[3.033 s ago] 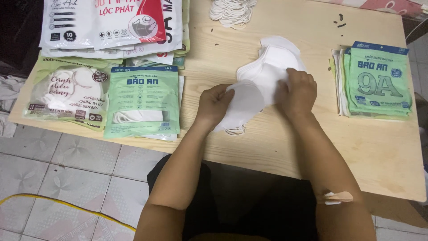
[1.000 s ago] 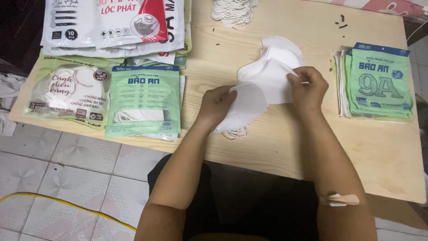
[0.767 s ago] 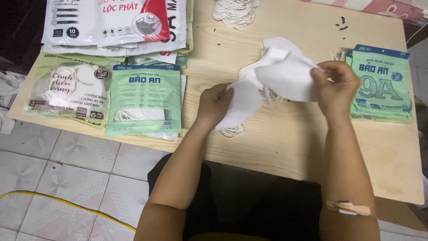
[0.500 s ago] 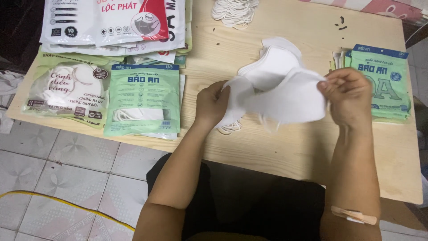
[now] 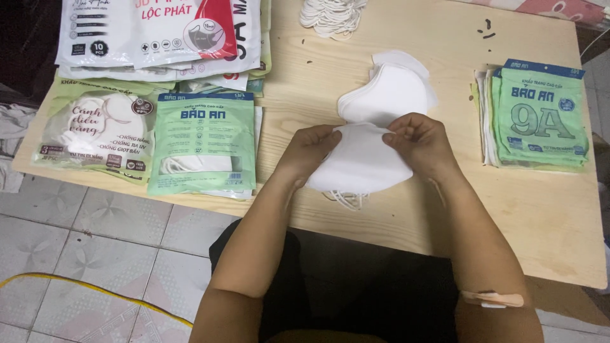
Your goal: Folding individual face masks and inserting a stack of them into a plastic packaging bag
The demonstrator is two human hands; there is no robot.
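Near the middle of the frame, both hands meet over a folded white face mask (image 5: 361,166). The left hand (image 5: 309,151) pinches the mask's upper left edge, fingers curled closed on the fabric. The right hand (image 5: 420,145) grips the upper right edge, thumb and fingertips pressed together on it. The mask hangs flat between them, just above the wooden table (image 5: 559,209), and its white ear loops (image 5: 345,199) dangle from the lower edge and touch the tabletop.

Just above the hands, toward upper centre, lies a small stack of white masks (image 5: 389,89), its lower edge hidden behind the held mask and the fingers. At the top edge of the frame sits a heap of white elastic loops (image 5: 333,14).

At the right of the frame a stack of green mask packets (image 5: 540,117) lies on the table, well apart from the right hand. To the left of centre lies another green packet (image 5: 204,143) with a clear window showing white contents, and beside it, further left, a pale green packet (image 5: 98,133). In the upper left, white packets with red print (image 5: 165,32) overlap one another.

An adhesive plaster (image 5: 492,298) is stuck on the right forearm at the lower right. Tiled floor (image 5: 95,254) fills the lower left, with a yellow cord (image 5: 82,286) curving across it.
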